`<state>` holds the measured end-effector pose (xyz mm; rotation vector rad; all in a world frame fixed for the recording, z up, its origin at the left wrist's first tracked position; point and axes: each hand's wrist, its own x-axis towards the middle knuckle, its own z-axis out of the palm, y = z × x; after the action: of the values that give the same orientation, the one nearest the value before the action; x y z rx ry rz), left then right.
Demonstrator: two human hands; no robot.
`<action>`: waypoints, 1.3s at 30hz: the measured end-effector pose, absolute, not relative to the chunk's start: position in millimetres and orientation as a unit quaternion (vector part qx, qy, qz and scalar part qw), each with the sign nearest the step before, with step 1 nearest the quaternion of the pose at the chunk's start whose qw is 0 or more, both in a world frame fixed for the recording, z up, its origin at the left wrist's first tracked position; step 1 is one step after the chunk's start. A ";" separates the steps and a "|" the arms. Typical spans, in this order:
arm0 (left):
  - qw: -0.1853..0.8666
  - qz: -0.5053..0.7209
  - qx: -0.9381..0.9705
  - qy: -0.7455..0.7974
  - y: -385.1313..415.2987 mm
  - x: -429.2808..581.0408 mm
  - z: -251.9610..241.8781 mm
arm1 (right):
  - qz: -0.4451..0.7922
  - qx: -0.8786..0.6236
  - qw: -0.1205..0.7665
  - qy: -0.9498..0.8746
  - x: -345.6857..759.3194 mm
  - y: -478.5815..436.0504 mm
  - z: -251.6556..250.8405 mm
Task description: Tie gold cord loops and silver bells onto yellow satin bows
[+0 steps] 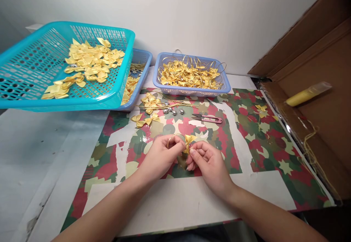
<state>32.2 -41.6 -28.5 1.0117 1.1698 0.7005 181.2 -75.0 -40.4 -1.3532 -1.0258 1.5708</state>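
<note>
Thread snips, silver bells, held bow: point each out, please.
thread snips (212,119), head view, on the pink handle.
silver bells (173,112), head view, on a middle bell of the cluster.
bow (189,139), head view, on its yellow ribbon.

Left basket (68,103): rests over a second basket (146,53).
Snips (207,118): right of bells (172,111), before third basket (192,90).
Held bow (189,141): before snips.

A teal basket (68,105) is sitting tilted at the left, holding loose yellow bows (90,63), its right side overlapping a half-hidden blue basket (138,94). A periwinkle basket (192,89) is standing near the wall, heaped with gold-looped bows. Pink-handled snips (207,118) and silver bells (173,111) are lying close together on the camouflage mat (263,150).
</note>
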 end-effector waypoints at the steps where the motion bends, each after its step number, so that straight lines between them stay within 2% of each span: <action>1: 0.661 0.309 0.448 0.516 -41.6 32.3 -28.5 | 0.623 -0.534 0.405 -0.404 180.8 -74.8 -40.5; 23: 0.685 0.335 0.400 0.508 -41.2 36.1 -25.9 | 0.637 -0.507 0.446 -0.373 181.1 -74.3 -43.7; 28: 0.721 0.339 0.338 0.501 -41.7 36.0 -28.8 | 0.625 -0.512 0.452 -0.377 181.5 -74.0 -43.3; 39: 0.753 0.334 0.327 0.463 -43.5 35.3 -29.8 | 0.594 -0.533 0.455 -0.394 182.5 -75.3 -43.4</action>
<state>35.3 -43.5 -29.8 0.7131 1.0115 0.7291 182.5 -75.3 -43.4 -1.3151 -0.9718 1.4660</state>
